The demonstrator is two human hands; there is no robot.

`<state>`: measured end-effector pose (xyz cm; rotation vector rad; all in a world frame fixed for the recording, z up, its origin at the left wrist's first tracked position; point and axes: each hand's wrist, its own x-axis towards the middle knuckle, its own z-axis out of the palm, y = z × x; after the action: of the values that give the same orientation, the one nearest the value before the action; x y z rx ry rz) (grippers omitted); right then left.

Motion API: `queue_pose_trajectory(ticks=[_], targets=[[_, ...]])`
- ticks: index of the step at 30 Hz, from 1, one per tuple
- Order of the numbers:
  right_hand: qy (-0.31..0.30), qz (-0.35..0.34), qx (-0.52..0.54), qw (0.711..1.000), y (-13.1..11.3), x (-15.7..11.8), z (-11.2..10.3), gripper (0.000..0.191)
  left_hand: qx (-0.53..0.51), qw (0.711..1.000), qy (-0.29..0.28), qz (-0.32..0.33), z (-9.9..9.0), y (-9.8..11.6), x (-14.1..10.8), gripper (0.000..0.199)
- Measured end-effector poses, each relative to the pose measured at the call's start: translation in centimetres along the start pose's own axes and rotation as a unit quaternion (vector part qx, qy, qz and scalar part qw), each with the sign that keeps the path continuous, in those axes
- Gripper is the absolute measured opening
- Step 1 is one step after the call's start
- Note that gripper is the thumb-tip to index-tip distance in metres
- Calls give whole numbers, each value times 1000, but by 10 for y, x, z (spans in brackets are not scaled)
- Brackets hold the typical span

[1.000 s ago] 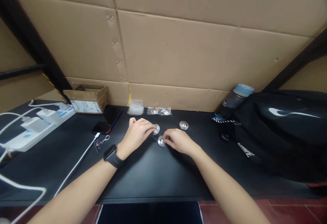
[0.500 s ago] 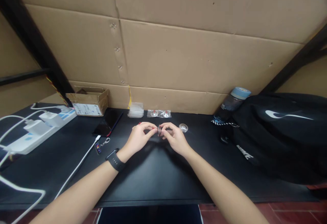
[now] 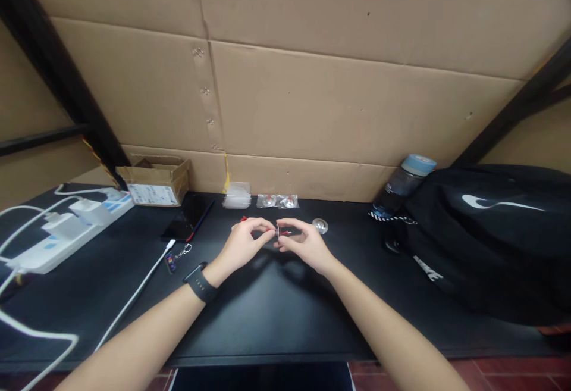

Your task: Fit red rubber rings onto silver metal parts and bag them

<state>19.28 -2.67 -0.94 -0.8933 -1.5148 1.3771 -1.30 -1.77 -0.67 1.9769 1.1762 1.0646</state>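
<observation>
Between my hands, over the middle of the black table, is a small thin disc (image 3: pixel 278 232) seen edge-on, with a bit of red beside it. My left hand (image 3: pixel 248 241) pinches its left side between thumb and fingertips. My right hand (image 3: pixel 307 245) grips its edge, thumb below and fingers above. A round clear and silver piece (image 3: pixel 320 225) lies just right of my right hand. Behind my hands are two small clear packets (image 3: pixel 277 201) and a stack of clear plastic sleeves (image 3: pixel 237 195). Something red shows partly behind my left hand.
On the left are a white power strip (image 3: pixel 71 230) with cables, a small cardboard box (image 3: pixel 154 181), a phone (image 3: pixel 188 218) and a keychain (image 3: pixel 170 262). A bottle (image 3: pixel 401 185) and a black bag (image 3: pixel 495 242) stand on the right. Cardboard (image 3: pixel 339 111) rises behind the table.
The fingers of my right hand have spread further around the disc, and a red bit now shows between them. The view has tilted slightly upward.
</observation>
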Motion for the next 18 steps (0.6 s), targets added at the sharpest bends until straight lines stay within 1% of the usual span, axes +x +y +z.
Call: queue_pose_trajectory(ticks=[2, 4, 6, 8, 9, 11, 13, 16, 18], targets=[[-9, -8, -18, 1000, 0, -1, -1, 63, 0, 1000, -10, 3, 0, 0, 0, 19], [-5, -16, -42, 999, 0, -1, -2, 65, 1, 999, -31, 14, -1, 0, 1, 21], [4, -25, -69, 997, 2, -1, -4, 62, 25, 998, -47, 27, -6, -2, 4, 24], [9, -46, -105, 993, 3, 0, -6, 58, 96, 994, -30, 40, -16, -9, 7, 28], [11, -60, -129, 990, 3, 0, -8, 55, 149, 988, -6, 45, -23, -15, 9, 29], [23, -85, -182, 979, 3, 1, -13, 51, 255, 964, 46, 55, -39, -33, 13, 29], [35, -96, -227, 968, 2, 2, -18, 48, 318, 944, 69, 51, -54, -55, 16, 27], [42, -102, -260, 959, 0, 3, -24, 47, 358, 931, 54, 35, -69, -84, 19, 28], [44, -104, -268, 957, -1, 3, -27, 47, 365, 930, 41, 28, -73, -94, 20, 29]])
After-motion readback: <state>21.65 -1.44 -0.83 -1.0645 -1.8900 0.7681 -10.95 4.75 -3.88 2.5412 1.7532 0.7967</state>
